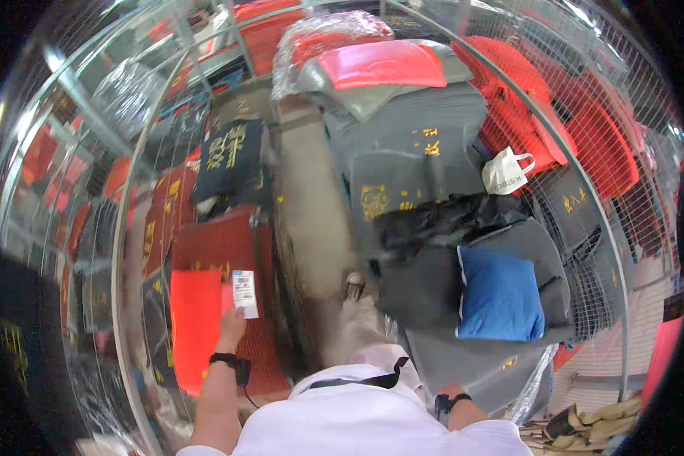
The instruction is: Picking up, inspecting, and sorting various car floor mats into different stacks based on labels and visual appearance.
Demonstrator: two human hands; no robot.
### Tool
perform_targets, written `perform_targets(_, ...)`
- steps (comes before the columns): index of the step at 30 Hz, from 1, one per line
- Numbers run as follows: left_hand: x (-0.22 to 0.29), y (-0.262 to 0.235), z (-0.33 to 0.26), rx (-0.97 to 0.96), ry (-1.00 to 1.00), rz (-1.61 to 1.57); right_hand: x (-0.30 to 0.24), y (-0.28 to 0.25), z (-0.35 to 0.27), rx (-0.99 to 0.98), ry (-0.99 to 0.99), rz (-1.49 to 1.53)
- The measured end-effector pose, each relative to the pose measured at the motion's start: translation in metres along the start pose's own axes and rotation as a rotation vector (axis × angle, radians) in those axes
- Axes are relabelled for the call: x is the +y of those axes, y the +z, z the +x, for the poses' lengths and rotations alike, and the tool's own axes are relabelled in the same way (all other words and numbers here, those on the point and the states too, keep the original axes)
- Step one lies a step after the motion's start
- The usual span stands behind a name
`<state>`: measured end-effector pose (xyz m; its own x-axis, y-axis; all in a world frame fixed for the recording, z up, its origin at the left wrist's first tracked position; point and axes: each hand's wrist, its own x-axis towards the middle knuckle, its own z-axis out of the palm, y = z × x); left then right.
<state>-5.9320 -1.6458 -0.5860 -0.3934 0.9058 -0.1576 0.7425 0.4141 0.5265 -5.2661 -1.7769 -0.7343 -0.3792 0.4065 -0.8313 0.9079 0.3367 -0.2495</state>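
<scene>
My left hand [233, 325] is closed on the edge of a white printed label [245, 293], a small upright slip with dark print. Under that hand lies a bright red folded mat [193, 327], on top of a stack of dark red mats [219, 245]. My right hand [454, 392] hangs low beside my body, above a grey mat [463, 365]; its fingers are partly hidden and blurred. To the right, a blue pillow-like packet [500, 295] rests on dark grey mats, well apart from both hands.
A narrow walkway [311, 175] runs ahead between the mat stacks. Grey mats with yellow lettering [425, 144] rise on the right, with crumpled black plastic [448, 228] on them. A white tote bag [507, 172] hangs by the wire mesh [577, 163]. Metal rails [121, 251] stand at left.
</scene>
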Motion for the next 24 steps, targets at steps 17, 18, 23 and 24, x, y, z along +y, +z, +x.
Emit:
perform_targets(17,0.148,0.035,0.458,-0.453,0.101,-0.169,-0.061,-0.664,0.216,0.934,0.038,1.077)
perform_targets(18,0.172,0.029,0.483,-0.501,0.067,-0.228,-0.062,-0.683,0.227,0.919,0.071,1.216)
perform_targets(23,0.258,0.057,0.617,-0.625,0.481,-0.052,-0.038,-0.695,0.345,1.038,-0.309,1.752)
perform_targets(24,0.305,0.054,0.623,-0.766,0.382,-0.01,-0.03,-0.673,0.365,0.953,-0.388,1.882)
